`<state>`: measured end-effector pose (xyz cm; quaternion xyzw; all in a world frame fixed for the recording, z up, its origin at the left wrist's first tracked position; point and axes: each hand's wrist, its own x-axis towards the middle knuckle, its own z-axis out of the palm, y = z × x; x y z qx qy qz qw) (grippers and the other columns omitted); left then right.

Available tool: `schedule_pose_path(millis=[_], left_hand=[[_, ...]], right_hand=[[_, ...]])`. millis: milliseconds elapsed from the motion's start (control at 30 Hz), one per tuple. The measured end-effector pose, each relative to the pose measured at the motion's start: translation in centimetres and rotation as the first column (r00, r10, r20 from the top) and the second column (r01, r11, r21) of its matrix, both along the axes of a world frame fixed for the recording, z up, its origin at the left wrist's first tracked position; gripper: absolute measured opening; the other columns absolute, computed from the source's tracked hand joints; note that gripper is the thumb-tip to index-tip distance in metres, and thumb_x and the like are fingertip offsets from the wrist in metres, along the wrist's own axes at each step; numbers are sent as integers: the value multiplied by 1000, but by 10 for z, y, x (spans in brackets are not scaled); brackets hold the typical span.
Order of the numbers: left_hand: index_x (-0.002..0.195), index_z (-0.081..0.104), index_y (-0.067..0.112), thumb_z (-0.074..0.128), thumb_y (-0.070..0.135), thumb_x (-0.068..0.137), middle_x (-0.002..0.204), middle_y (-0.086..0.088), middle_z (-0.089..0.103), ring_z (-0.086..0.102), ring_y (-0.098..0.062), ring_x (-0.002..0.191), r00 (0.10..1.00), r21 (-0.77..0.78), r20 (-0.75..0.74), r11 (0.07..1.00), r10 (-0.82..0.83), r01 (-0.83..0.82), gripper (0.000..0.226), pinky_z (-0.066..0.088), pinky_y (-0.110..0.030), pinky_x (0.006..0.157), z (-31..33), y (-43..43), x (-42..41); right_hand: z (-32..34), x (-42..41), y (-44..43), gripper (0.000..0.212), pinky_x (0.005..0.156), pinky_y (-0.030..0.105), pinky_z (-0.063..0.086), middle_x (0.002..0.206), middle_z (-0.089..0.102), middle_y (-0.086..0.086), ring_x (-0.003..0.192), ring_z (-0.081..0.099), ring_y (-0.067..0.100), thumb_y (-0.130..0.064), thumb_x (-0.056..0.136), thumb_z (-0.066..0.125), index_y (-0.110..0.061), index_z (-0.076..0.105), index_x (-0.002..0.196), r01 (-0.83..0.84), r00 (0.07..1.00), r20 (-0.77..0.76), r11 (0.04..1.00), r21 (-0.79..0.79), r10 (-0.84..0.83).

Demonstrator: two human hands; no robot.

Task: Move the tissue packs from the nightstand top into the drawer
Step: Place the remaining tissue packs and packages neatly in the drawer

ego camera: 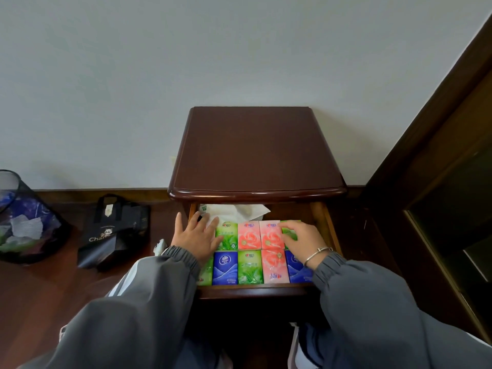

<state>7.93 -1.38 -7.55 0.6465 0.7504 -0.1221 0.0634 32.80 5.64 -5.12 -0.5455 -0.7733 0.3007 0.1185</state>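
The dark wooden nightstand (255,155) has a bare top, and its drawer (326,225) is pulled out below it. Several tissue packs lie flat in two rows inside: green (249,267), pink (249,235) and blue (225,267) ones. My left hand (195,235) rests flat with spread fingers on the packs at the drawer's left side. My right hand (302,239) lies on a green pack (288,231) at the right end of the back row, fingertips touching it. A larger white soft tissue pack (237,210) sits at the back of the drawer.
A black mesh waste bin (24,222) stands on the wooden floor at far left. A black paper shopping bag (114,233) leans beside the nightstand. A dark wooden cabinet or door frame (439,182) rises close on the right. A white wall is behind.
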Motion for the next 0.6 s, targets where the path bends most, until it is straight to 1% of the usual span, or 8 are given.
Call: schedule_pose_path(millis=[100, 167, 267, 300, 367, 467, 533, 600], left_hand=[[152, 6, 33, 9, 60, 94, 162, 5, 8, -1, -17, 149, 998, 9, -10, 998, -66, 66, 64, -10, -57, 113, 11, -13, 1], [152, 9, 32, 7, 67, 90, 161, 5, 8, 4, -18, 149, 978, 99, -13, 973, -209, 209, 71, -9, -57, 113, 25, -30, 6], [143, 43, 25, 23, 73, 85, 148, 0, 44, 41, -26, 136, 887, 242, -114, 853, -447, 462, 77, 16, -64, 110, 37, -69, 17], [141, 47, 24, 31, 75, 81, 145, -1, 48, 46, -27, 133, 857, 235, -132, 825, -497, 514, 80, 22, -65, 108, 35, -83, 19], [138, 51, 22, 49, 78, 68, 142, -3, 51, 49, -28, 129, 825, 156, -172, 812, -539, 563, 90, 31, -65, 103, 28, -102, 22], [130, 59, 19, 78, 69, 46, 134, -6, 59, 59, -29, 119, 863, 143, -183, 856, -471, 497, 100, 42, -66, 90, 20, -108, 23], [127, 62, 19, 85, 63, 40, 131, -6, 61, 61, -28, 116, 887, 168, -188, 875, -423, 453, 101, 42, -66, 88, 20, -104, 23], [130, 59, 19, 85, 64, 39, 133, -7, 60, 59, -30, 119, 895, 195, -199, 879, -400, 436, 104, 38, -68, 90, 20, -101, 21]], right_hand=[[6, 22, -15, 36, 106, 29, 39, 130, 59, -2, 124, 51, 15, -27, 91, 58, -20, 59, 126, -203, 979, 37, 979, 35, 202], [8, 39, -27, 44, 110, 33, 33, 135, 54, -8, 130, 44, 12, -37, 89, 59, -26, 53, 131, -353, 934, 80, 933, 76, 347], [4, 59, -47, 69, 113, 25, 13, 147, 38, -16, 139, 28, 3, -62, 81, 54, -34, 37, 141, -539, 831, 222, 837, 96, 510], [1, 63, -53, 77, 113, 23, 6, 149, 31, -18, 140, 22, 1, -68, 78, 53, -35, 31, 144, -579, 794, 286, 811, 82, 537], [-6, 68, -61, 84, 113, 26, -1, 153, 23, -18, 142, 14, 1, -67, 76, 53, -35, 22, 147, -612, 739, 398, 789, 57, 545], [-9, 66, -62, 78, 117, 34, -1, 155, 19, -16, 144, 12, 3, -56, 82, 54, -34, 18, 147, -596, 726, 471, 801, 66, 501], [-6, 64, -60, 74, 117, 37, 0, 155, 20, -13, 144, 12, 5, -52, 84, 55, -34, 20, 147, -587, 723, 510, 804, 96, 466], [0, 63, -60, 79, 117, 44, 4, 155, 25, -9, 145, 16, 13, -55, 79, 59, -31, 26, 146, -599, 710, 553, 788, 147, 436]])
